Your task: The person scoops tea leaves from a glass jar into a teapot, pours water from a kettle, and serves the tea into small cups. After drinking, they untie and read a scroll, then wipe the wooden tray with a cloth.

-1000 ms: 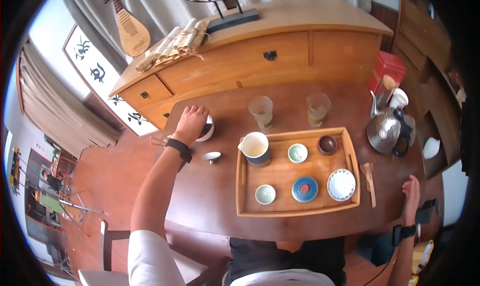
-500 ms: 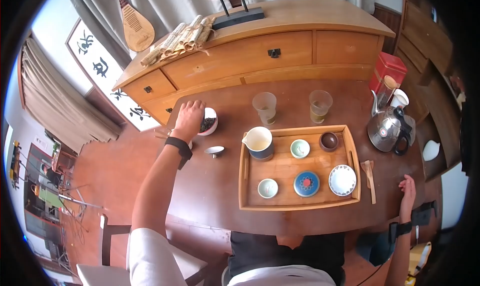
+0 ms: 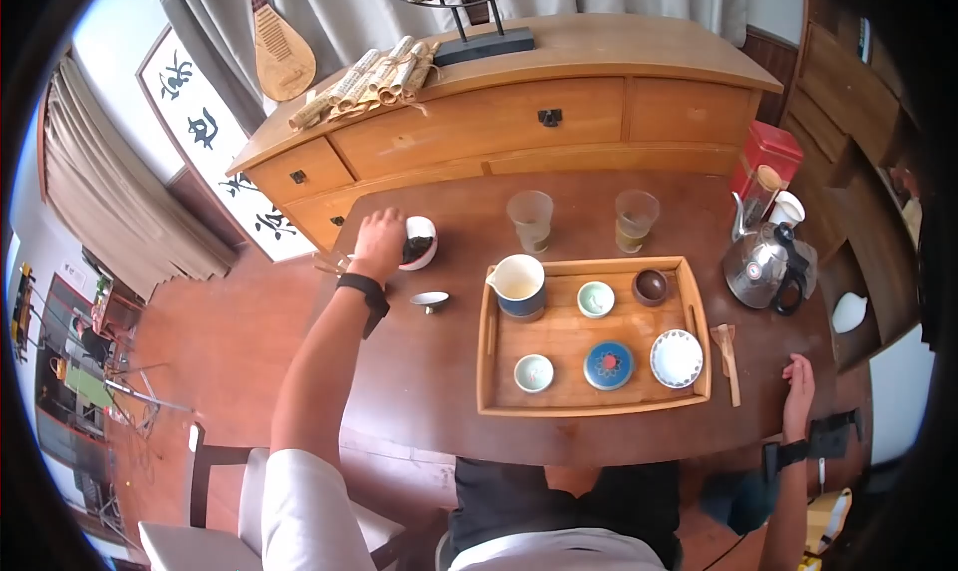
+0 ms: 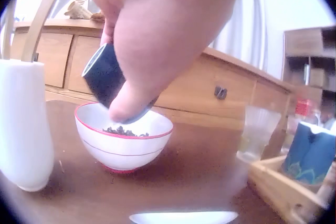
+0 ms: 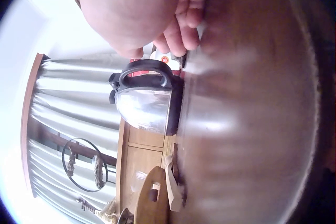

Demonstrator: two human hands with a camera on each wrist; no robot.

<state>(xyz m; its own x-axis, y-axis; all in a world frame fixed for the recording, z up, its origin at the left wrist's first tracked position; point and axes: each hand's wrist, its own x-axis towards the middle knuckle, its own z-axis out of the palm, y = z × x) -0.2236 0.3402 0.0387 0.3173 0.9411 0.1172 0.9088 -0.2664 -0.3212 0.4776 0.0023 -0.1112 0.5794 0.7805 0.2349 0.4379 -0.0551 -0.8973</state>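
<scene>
At the table's far left corner, I've got the left hand (image 4: 163, 29) over the white bowl (image 4: 123, 150), thumb and fingers closed round a dark cup (image 4: 102, 79), and it's tilted! Which way the cup's mouth faces, I can't tell from my feed. Down in the bowl, dark leaves (image 4: 123, 131) lie heaped, red rim circling above them. Right alongside stands the white vase (image 4: 23, 124) with wooden sticks (image 4: 39, 19) poking up, and nearer the person there's the little footed dish (image 3: 430, 299).

Over to the other side: the right hand (image 3: 798, 383) is at the table's right edge, fingers loosely bent, nothing in them; whether it touches the wood, I can't tell. Nearest to it are the wooden tools (image 3: 728, 361), with the kettle (image 3: 763, 267) beyond.

And mid-table, the tray (image 3: 559, 346): pitcher (image 3: 520, 286) at its far left corner, brown cup (image 3: 651, 287) far right, blue lid (image 3: 608, 365) near the front, patterned bowl (image 3: 677, 359) beside that. Two glasses (image 3: 530, 222) stand behind it.
</scene>
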